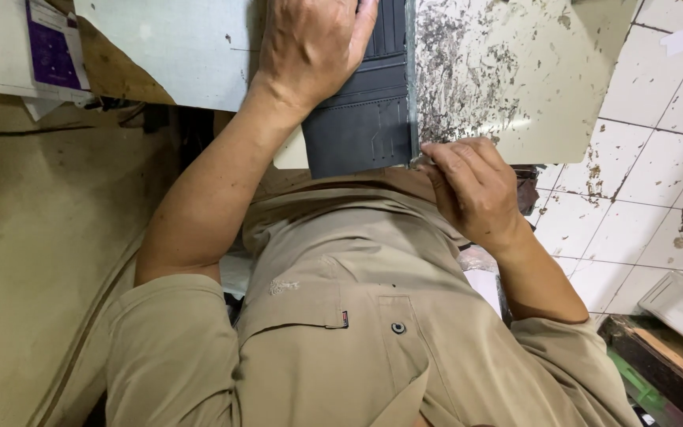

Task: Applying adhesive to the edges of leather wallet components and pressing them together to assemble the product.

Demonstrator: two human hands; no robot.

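a: the dark leather panel [365, 119] lies flat on the pale, paint-flecked work board [515, 71], its near end reaching the board's edge just in front of the person's tan shirt [341, 316]. it looks like a wallet piece, with stitched pocket rows across it.

b: and the hands?

a: the left hand [310, 47] lies on top of the panel, palm down, fingers together and pressed flat, holding it to the board. the right hand [472, 186] sits at the panel's right edge near the lower corner, fingers curled tight and pinching something small against that edge. it may be a blade or an edge tool; i can't tell, it is mostly hidden by the fingers.

b: so how should this step be done well?

a: in my judgement, keep the flat hand's weight firm so the leather can't creep, and keep those fingers clear of the edge line. the pinching hand should stay low and run straight along the edge, without tilting.

b: any risk?

a: the rough, flecked board could catch the tool or mark the leather. a slip toward the body is the other one.
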